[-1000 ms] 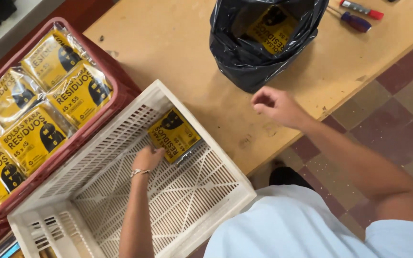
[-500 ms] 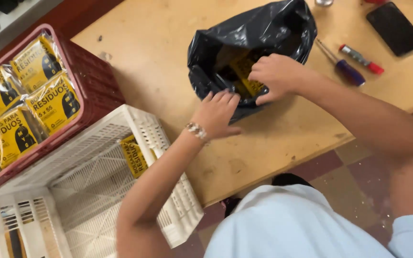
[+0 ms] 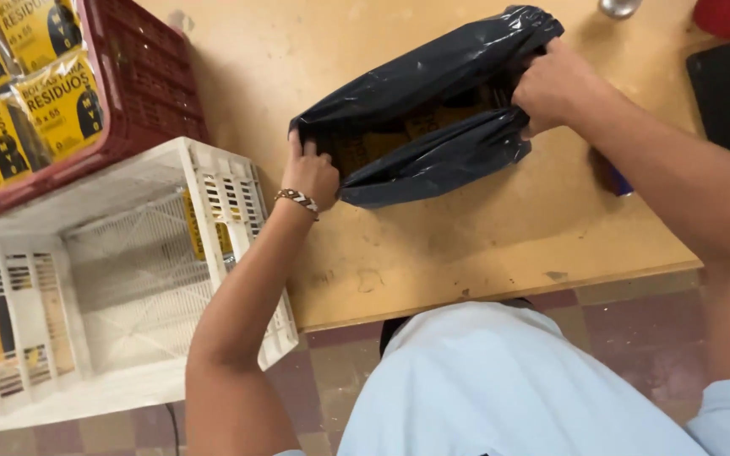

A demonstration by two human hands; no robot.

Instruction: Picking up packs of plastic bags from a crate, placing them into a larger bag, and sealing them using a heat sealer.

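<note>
A black plastic bag lies on the wooden table with its mouth stretched wide. My left hand grips the left end of the bag's rim. At the right end of the rim, my right hand pinches the plastic. Yellow packets show inside the bag. A beaded bracelet sits on my left wrist.
A white plastic crate stands left of the table with a yellow packet against its wall. A red crate full of yellow packets lies at top left. A black phone rests at the table's right.
My hands went from reaching onto the bag to gripping its two rim ends and pulling the mouth wide. The view shifted closer over the table.
</note>
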